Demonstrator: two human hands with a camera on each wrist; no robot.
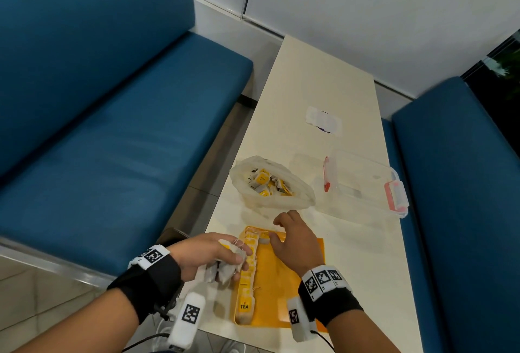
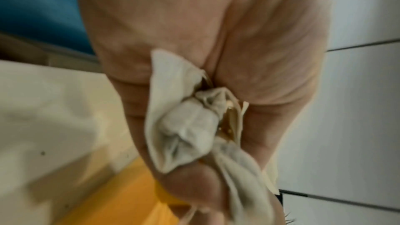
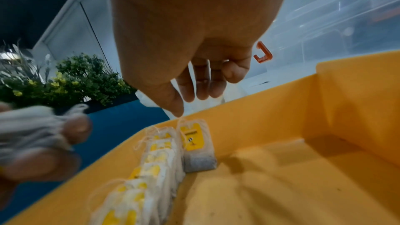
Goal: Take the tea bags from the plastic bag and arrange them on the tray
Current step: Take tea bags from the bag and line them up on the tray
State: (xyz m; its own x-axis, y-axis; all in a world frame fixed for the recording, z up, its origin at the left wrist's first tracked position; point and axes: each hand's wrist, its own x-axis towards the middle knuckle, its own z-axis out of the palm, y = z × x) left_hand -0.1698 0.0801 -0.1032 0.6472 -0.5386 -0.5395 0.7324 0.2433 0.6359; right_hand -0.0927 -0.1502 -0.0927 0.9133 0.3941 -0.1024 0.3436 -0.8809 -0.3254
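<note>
A yellow tray (image 1: 289,282) lies at the table's near end. Several tea bags with yellow tags (image 1: 249,268) stand in a row along its left side. My left hand (image 1: 233,260) hovers at that left edge and grips a crumpled bunch of tea bags (image 2: 190,126). My right hand (image 1: 277,231) hangs over the tray's far end with relaxed fingers and holds nothing. Its thumb tip is just above a single tea bag (image 3: 198,145) that begins a second row. The translucent plastic bag (image 1: 270,184), open and holding more tea bags, sits beyond the tray.
A clear plastic box with red latches (image 1: 365,184) stands right of the bag. A small white packet (image 1: 323,120) lies farther back on the cream table (image 1: 318,77). Blue benches flank the table on both sides. The tray's right half (image 3: 303,177) is bare.
</note>
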